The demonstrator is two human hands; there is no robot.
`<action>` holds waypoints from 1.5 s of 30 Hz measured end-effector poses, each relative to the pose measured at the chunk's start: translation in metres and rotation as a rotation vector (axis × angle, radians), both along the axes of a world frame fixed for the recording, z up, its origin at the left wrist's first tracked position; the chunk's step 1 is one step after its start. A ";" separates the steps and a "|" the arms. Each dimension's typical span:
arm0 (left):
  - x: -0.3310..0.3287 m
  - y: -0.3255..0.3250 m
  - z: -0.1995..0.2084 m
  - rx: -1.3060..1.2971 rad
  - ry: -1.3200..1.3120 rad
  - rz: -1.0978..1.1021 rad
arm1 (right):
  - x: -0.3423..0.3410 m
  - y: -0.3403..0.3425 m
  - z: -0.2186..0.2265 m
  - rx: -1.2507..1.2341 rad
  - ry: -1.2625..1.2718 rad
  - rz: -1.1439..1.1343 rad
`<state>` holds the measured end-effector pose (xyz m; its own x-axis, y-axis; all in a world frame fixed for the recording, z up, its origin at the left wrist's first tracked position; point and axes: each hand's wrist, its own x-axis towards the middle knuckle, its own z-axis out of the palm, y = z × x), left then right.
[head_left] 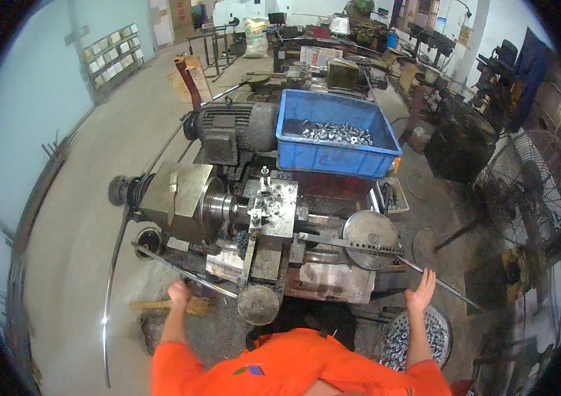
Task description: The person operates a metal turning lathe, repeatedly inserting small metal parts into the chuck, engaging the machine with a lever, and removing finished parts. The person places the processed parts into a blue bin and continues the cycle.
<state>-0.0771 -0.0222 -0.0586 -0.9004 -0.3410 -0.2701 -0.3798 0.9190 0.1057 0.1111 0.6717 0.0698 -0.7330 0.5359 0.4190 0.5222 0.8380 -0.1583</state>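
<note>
Head view, looking down on a workshop lathe (254,218) with a person in orange sleeves standing at its front. Left hand (178,291): closed in a fist around the near end of a long steel lever bar (184,269), which slants up and left toward the machine's underside. Right hand (420,290): open, fingers spread and pointing up, touching or hovering just over a second thin rod (439,285) that runs down and right from the round grey disc (370,231); contact cannot be told for certain, and it grips nothing. Round handwheel (258,304): between the two hands, at the machine's front edge, untouched. Perforated metal basket (419,340): on the floor just below the right hand, filled with small shiny metal parts. Blue plastic crate (333,132): on the far side of the machine, holding a heap of similar silvery parts. Electric motor (234,129): left of the crate. Straw broom (168,305): lying on the floor beside the left hand. Pedestal fan (525,188): standing well apart at the right.
</note>
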 end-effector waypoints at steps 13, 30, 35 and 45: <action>0.015 -0.028 -0.001 0.089 -0.098 -0.091 | -0.008 0.012 -0.002 -0.035 -0.004 0.082; 0.046 -0.171 0.243 0.299 0.774 0.149 | -0.256 -0.300 0.163 -0.437 -0.018 1.231; 0.114 -0.235 0.175 -0.117 0.493 0.441 | -0.306 -0.396 0.137 -0.145 -0.258 1.314; 0.141 -0.105 0.197 -0.038 0.349 0.302 | -0.296 -0.404 0.133 0.223 -0.330 1.245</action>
